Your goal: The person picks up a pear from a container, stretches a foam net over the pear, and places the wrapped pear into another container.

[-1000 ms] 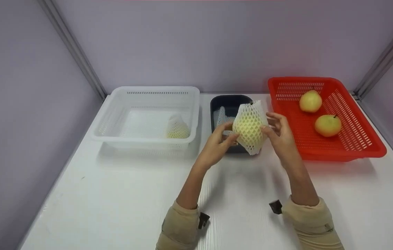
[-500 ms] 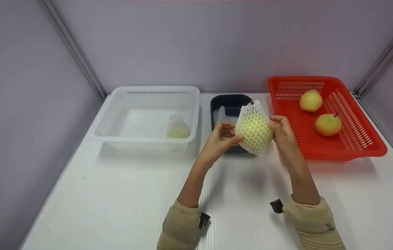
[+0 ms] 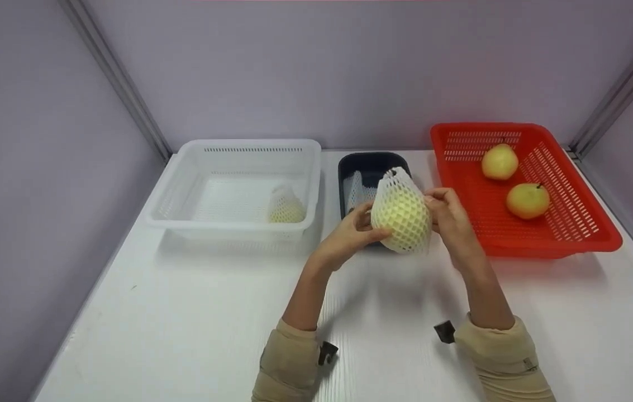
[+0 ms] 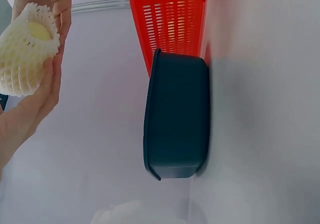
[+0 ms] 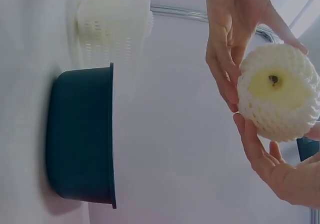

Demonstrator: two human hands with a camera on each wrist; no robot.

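Note:
In the head view a pale yellow pear (image 3: 401, 215) wears a white foam net (image 3: 391, 181), held up in front of a dark tray. My left hand (image 3: 345, 239) grips it from the left, thumb in front and fingers behind. On the other side my right hand (image 3: 450, 220) pinches the net-covered fruit between thumb and fingers. The right wrist view shows the fruit's underside (image 5: 274, 82), bare at the net's open end, with a dark spot in its middle. Some fingertips are hidden behind the pear.
The dark tray (image 3: 344, 167) contains more foam nets (image 3: 355, 187). To its left, a white basket (image 3: 179, 167) has one netted fruit (image 3: 286, 209). Right of the tray stands a red basket (image 3: 464, 223) with two bare pears, one rear (image 3: 499, 162) and one front (image 3: 527, 201).
The netted pear has turned in my hands and shifted slightly left and down over the last half second. The net's top now looks gathered closer around the stem. Baskets and tray have stayed put.

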